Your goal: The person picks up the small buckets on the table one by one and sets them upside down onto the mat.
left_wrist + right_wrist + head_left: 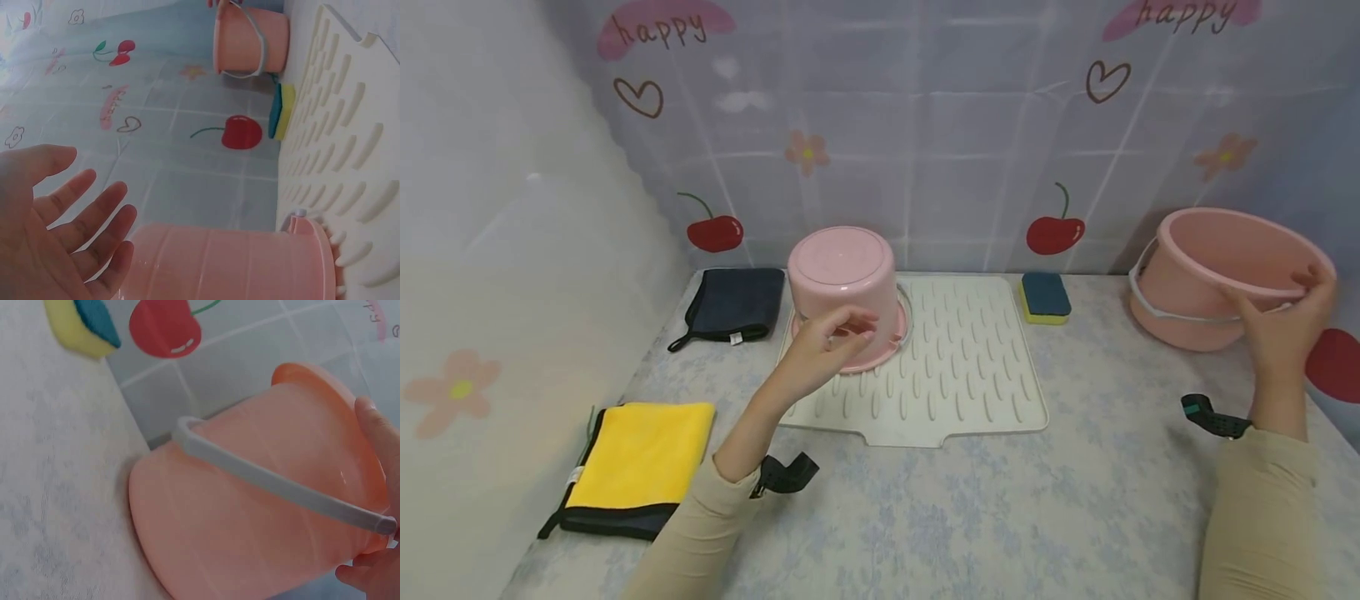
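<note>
Upside down on the white ridged drying mat (958,367) stands a pink bucket (842,267). My left hand (827,346) hovers in front of it with fingers loosely bent and nothing held; the left wrist view shows the palm and spread fingers (103,240) beside the bucket wall. At the far right, a second pink bucket (1195,283) sits upright with its pale handle (281,487) hanging down its side. My right hand (1288,321) grips this bucket's near right rim, the thumb outside and some fingertips showing inside.
A dark folded cloth (737,304) lies at the back left, and a yellow folded cloth (643,454) lies nearer on the left. A blue and yellow sponge (1045,297) rests right of the mat. Patterned sheeting (925,167) hangs behind.
</note>
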Demonstrator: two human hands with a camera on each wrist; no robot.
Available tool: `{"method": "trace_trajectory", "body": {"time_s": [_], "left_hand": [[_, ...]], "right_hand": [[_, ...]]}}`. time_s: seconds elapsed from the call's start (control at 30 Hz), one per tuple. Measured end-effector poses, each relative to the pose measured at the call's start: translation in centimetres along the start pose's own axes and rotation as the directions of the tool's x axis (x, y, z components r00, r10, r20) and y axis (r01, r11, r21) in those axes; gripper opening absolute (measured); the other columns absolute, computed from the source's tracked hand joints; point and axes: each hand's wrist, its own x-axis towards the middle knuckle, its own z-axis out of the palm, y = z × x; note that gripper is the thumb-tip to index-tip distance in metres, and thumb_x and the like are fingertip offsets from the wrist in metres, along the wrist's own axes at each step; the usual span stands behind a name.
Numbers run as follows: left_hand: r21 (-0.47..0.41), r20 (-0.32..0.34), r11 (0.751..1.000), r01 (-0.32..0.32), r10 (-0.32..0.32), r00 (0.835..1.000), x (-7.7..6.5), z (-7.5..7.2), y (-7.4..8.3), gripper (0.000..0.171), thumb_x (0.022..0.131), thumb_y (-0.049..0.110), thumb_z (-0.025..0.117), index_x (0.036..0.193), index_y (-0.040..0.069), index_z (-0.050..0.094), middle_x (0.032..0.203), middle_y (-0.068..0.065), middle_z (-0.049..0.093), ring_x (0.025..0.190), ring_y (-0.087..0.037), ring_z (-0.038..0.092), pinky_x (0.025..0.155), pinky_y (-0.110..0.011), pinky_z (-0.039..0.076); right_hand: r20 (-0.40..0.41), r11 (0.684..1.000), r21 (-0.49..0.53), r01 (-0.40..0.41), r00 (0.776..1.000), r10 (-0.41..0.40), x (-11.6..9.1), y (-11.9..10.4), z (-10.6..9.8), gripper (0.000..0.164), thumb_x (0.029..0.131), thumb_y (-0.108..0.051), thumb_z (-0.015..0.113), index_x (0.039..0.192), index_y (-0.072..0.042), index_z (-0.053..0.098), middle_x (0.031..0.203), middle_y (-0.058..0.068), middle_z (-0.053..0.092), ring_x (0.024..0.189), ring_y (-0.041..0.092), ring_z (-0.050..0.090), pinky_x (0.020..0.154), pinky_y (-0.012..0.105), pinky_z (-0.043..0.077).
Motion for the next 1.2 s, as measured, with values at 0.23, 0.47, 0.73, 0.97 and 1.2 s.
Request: {"method": "trace_trajectory", "body": {"time_s": [0.23,0.47,0.73,0.97,1.2], "left_hand": [[0.009,0.019,1.000,0.005,-0.005,1.000,-0.2,0.2,0.1,0.027,0.095,0.019,0.059,0.119,0.008,0.062,0.114,-0.009,0.066,0.106,-0.019,0.060,0.097,-0.040,0.048],[0.012,0.039,1.000,0.017,-0.018,0.999,-0.3,0.3,0.1,0.025,0.095,0.019,0.059,0.118,0.010,0.063,0.111,-0.006,0.066,0.106,-0.017,0.060,0.096,-0.038,0.048],[0.022,0.040,1.000,-0.002,0.001,0.999,-0.2,0.3,0.5,0.026,0.095,0.019,0.059,0.118,0.009,0.063,0.110,-0.006,0.067,0.105,-0.018,0.061,0.095,-0.039,0.049],[0.019,0.052,1.000,0.007,-0.008,0.999,-0.2,0.3,0.4,0.025,0.095,0.020,0.059,0.117,0.010,0.063,0.109,-0.005,0.067,0.105,-0.017,0.060,0.095,-0.039,0.049],[0.008,0.056,1.000,-0.011,0.010,0.998,-0.1,0.5,0.1,0.027,0.095,0.018,0.059,0.120,0.009,0.061,0.113,-0.013,0.066,0.105,-0.019,0.060,0.095,-0.040,0.049]], "right_hand": [[-0.101,1.000,-0.008,0.011,0.995,-0.011,-0.5,-0.6,0.3,0.071,0.070,-0.019,0.084,0.132,-0.017,0.049,0.105,-0.025,0.042,0.100,-0.012,0.040,0.086,0.010,0.030],[-0.181,0.998,0.039,0.048,0.983,-0.040,-0.4,0.0,0.6,0.064,0.065,-0.019,0.089,0.121,-0.017,0.059,0.095,-0.025,0.053,0.086,-0.012,0.049,0.074,0.009,0.033],[-0.195,0.998,0.049,0.035,0.980,-0.025,-1.1,-2.0,1.2,0.052,0.067,-0.022,0.087,0.113,-0.020,0.064,0.090,-0.028,0.053,0.084,-0.010,0.046,0.071,0.012,0.030],[-0.194,0.990,0.141,-0.002,0.981,0.029,-1.7,-6.5,1.8,0.049,0.066,-0.022,0.088,0.110,-0.017,0.066,0.090,-0.020,0.059,0.081,-0.006,0.048,0.068,0.013,0.033],[-0.123,0.956,0.295,-0.012,0.991,0.051,-2.2,-9.8,2.8,0.049,0.067,-0.017,0.086,0.111,-0.011,0.065,0.091,-0.011,0.065,0.074,-0.001,0.053,0.064,0.013,0.039]]}}
